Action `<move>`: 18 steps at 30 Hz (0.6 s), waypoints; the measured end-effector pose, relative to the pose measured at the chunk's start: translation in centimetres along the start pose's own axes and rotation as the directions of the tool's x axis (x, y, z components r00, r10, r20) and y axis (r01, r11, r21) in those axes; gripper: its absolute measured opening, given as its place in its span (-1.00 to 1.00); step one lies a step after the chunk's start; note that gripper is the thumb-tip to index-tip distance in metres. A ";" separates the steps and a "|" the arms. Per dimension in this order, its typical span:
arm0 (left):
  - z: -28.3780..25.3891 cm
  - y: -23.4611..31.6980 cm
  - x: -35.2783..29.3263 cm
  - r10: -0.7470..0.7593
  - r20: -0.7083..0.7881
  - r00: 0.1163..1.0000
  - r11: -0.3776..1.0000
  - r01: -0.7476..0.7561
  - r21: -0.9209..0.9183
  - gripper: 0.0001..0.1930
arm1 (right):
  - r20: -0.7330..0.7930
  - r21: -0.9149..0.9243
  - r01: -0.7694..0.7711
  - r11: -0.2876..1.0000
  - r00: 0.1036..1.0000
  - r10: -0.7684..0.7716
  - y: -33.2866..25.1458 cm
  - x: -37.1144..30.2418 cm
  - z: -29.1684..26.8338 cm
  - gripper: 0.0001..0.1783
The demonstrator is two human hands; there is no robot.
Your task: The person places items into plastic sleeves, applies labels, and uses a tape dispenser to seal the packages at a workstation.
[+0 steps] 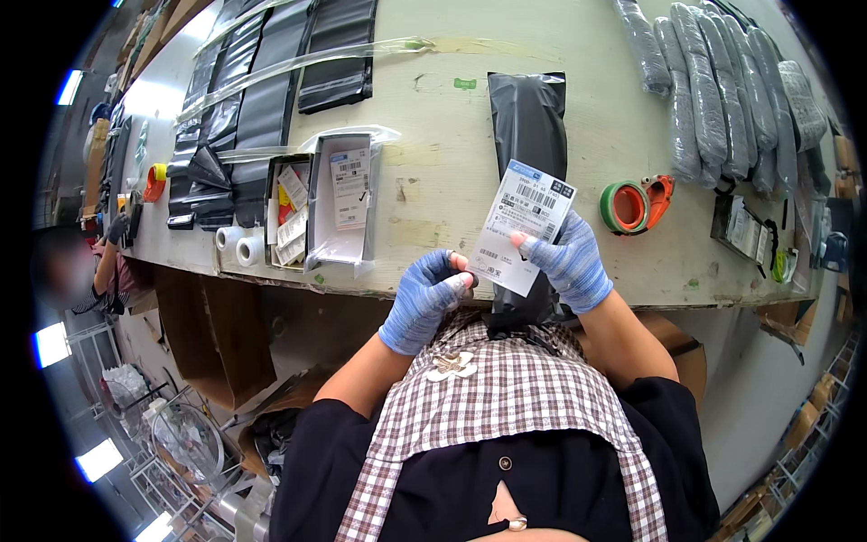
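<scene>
Through the head camera I see both hands in blue knitted gloves with bare fingertips, raised just over the near edge of the counter (433, 135). My right hand (580, 269) is closed on a white label (524, 215), thumb pressed flat on the printed face and the other fingers behind it. My left hand (426, 296) is half curled, index finger and thumb brought close together at the label's lower left corner; I can't tell whether they pinch it, and something small and dark sits at those fingertips. The label is tilted, in front of a long black plastic bag (527, 117) that lies on the counter and runs toward my apron (506, 388). On the label I make out a blue strip along the top edge, a large barcode, dark printed blocks, rows of small text and a second, smaller barcode lower down. To the left, an open grey box (325, 221) holds similar barcoded labels (349, 188). An orange tape dispenser (662, 191) with a green-rimmed roll lies to the right, well clear of my right hand.
</scene>
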State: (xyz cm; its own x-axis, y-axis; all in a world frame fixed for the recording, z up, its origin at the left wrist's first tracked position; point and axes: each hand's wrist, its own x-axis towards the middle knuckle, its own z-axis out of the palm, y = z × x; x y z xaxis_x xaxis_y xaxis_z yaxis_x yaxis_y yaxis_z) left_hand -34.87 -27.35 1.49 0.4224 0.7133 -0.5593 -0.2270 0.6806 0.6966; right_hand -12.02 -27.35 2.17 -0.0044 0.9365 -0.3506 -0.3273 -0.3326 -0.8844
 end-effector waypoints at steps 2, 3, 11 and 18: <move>0.2 0.2 0.1 -0.026 -0.002 1.000 1.000 0.026 -0.006 -0.82 | 0.008 -0.006 0.008 1.000 1.000 -0.008 -0.2 -0.1 -0.3 -0.48; 0.3 0.5 0.1 -0.031 -0.002 1.000 1.000 0.031 -0.005 -0.84 | 0.000 -0.003 0.007 1.000 1.000 -0.007 -0.2 -0.1 -0.4 -0.48; 0.8 0.8 0.0 0.043 -0.014 0.999 0.996 -0.042 0.076 -0.85 | -0.005 -0.024 0.012 1.000 1.000 -0.012 -0.4 -0.1 -0.6 -0.46; 0.3 0.8 0.1 0.068 0.058 0.996 0.995 -0.072 0.067 -0.92 | -0.058 -0.127 0.090 0.988 0.994 -0.098 0.2 0.0 -0.1 -0.27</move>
State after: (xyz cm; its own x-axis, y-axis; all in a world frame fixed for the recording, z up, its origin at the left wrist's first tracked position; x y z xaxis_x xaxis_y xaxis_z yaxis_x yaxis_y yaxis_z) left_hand -34.76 -26.82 2.11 0.4562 0.7470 -0.4836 -0.1975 0.6149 0.7635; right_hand -11.95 -27.39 1.95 0.0827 0.9565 -0.2799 -0.2037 -0.2587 -0.9442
